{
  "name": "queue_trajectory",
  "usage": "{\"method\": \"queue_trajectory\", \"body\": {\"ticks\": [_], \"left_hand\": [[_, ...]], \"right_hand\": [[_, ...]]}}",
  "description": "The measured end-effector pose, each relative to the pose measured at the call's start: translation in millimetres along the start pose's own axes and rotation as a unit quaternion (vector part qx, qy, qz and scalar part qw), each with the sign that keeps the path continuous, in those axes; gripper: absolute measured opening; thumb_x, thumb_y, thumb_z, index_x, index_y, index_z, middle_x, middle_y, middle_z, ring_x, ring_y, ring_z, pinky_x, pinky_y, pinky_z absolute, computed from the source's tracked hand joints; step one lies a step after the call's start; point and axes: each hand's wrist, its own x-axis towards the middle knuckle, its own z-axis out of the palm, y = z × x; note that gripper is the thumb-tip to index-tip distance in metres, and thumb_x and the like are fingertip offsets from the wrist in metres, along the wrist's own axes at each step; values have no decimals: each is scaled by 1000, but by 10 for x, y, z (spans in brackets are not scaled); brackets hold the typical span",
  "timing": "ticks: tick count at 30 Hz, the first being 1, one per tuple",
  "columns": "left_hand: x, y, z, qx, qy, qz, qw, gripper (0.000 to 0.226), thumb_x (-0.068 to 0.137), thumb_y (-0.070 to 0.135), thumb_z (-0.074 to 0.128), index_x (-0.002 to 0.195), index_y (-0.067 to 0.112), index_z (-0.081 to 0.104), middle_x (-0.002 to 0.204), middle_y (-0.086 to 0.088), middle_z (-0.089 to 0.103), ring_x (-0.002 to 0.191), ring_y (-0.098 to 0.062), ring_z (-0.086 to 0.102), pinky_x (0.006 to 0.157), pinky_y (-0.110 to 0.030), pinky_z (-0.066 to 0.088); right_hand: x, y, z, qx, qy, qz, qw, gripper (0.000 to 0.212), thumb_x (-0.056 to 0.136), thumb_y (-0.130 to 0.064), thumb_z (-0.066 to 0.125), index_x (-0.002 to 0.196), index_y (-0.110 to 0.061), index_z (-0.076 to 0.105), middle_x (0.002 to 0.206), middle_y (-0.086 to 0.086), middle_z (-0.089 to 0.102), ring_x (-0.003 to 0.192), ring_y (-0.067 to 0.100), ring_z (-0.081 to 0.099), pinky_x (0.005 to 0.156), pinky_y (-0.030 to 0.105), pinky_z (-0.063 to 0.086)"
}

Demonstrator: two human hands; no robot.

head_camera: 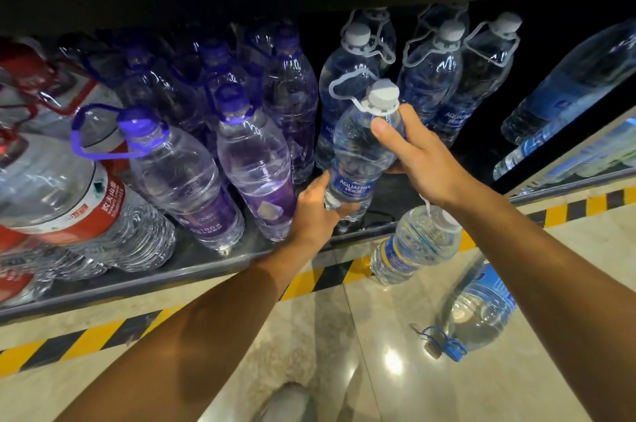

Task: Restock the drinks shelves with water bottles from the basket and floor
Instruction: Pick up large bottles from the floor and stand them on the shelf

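At the shelf edge [192, 270], both hands [418, 159] grip an Aquafina bottle [358, 159].

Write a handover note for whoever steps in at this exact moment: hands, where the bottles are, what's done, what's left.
Left hand grips the lower body of the Aquafina bottle; right hand holds it near the neck. The bottle is at the front of the bottom shelf, ahead of the white-capped Aquafina row and right of the purple-capped bottles; whether it is set down, I cannot tell.
Done: the shelf already holds several rows.
Left: seat this bottle, then shelve the two bottles on the floor: the white-capped one near the shelf edge, the blue-capped one closer to you. The basket is out of view.
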Motion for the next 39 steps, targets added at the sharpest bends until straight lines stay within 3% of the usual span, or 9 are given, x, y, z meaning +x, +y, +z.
{"method": "queue_trajectory", "body": {"ticks": [2, 5, 16, 20, 23, 27, 30, 35, 39], "left_hand": [[-27, 27, 21, 8, -3, -6, 1000, 78, 79, 21, 86, 146, 6, 49, 139, -11, 61, 124, -10, 54, 107, -32, 47], [-43, 47, 66, 23, -33, -32, 999, 83, 86, 29, 80, 155, 9, 37, 154, -11, 48, 141, -22, 46, 118, -37, 37], [-179, 284, 52, 52, -105, -104, 988, 85, 102, 32, 56, 162, 9, -1, 171, -11, 5, 157, -26, 12, 125, -39, 19], [-245, 339, -114, 75, -137, -107, 982, 81, 97, 27, 65, 161, 20, 16, 164, -6, 29, 149, -25, 33, 118, -36, 31], [-368, 346, -217, 98, -155, -100, 978, 79, 94, 31, 69, 158, 28, 24, 156, -1, 42, 142, -21, 43, 112, -35, 38], [-587, 391, -204, 107, -148, -55, 982, 44, 90, 20, 71, 133, 20, 58, 118, 1, 65, 111, -22, 65, 96, -40, 53], [-782, 420, -64, 94, -193, 0, 977, 34, 88, 8, 69, 121, 17, 67, 101, 3, 71, 91, -20, 69, 85, -34, 57], [-889, 414, 313, 78, -253, 3, 964, 59, 84, 18, 78, 138, 19, 56, 112, 16, 59, 110, -14, 64, 91, -31, 53], [-826, 267, 545, 32, -256, -28, 966, 80, 83, 15, 80, 152, 15, 39, 145, 2, 53, 136, -18, 50, 109, -41, 46]], "right_hand": [[5, 14, 2, -2, 3, 1, 1000, 47, 91, -69, 52, 122, -34, 52, 126, -15, 65, 120, 9, 62, 105, 53, 50], [3, 22, -2, 3, 5, 2, 1000, 49, 91, -69, 52, 124, -32, 52, 127, -13, 65, 122, 11, 62, 106, 53, 49], [-52, -101, -17, -10, -21, 40, 999, 53, 91, -73, 49, 130, -37, 47, 138, -14, 58, 129, 11, 56, 110, 52, 44], [-157, -194, -141, -76, -11, 51, 996, 70, 90, -73, 52, 146, -33, 45, 144, -12, 56, 131, 12, 55, 109, 41, 44], [-340, -218, -289, -107, -4, 46, 993, 86, 89, -69, 58, 158, -25, 33, 157, -5, 45, 140, 14, 47, 112, 36, 41], [-785, -79, -531, -114, 60, 23, 991, 95, 79, -76, 55, 156, -25, 36, 158, -4, 44, 143, 15, 42, 115, 38, 38], [-1124, 213, -577, -95, 121, 42, 987, 99, 77, -75, 59, 158, -25, 31, 159, -7, 40, 143, 11, 39, 116, 38, 37], [-1328, 730, -362, -3, 158, 154, 975, 113, 70, -70, 72, 160, -24, 22, 159, -6, 39, 144, 14, 40, 117, 42, 38], [-1218, 1003, -105, 42, 141, 121, 982, 61, 82, -47, 81, 133, -41, 47, 130, -25, 60, 119, -3, 59, 103, 32, 48]]}}
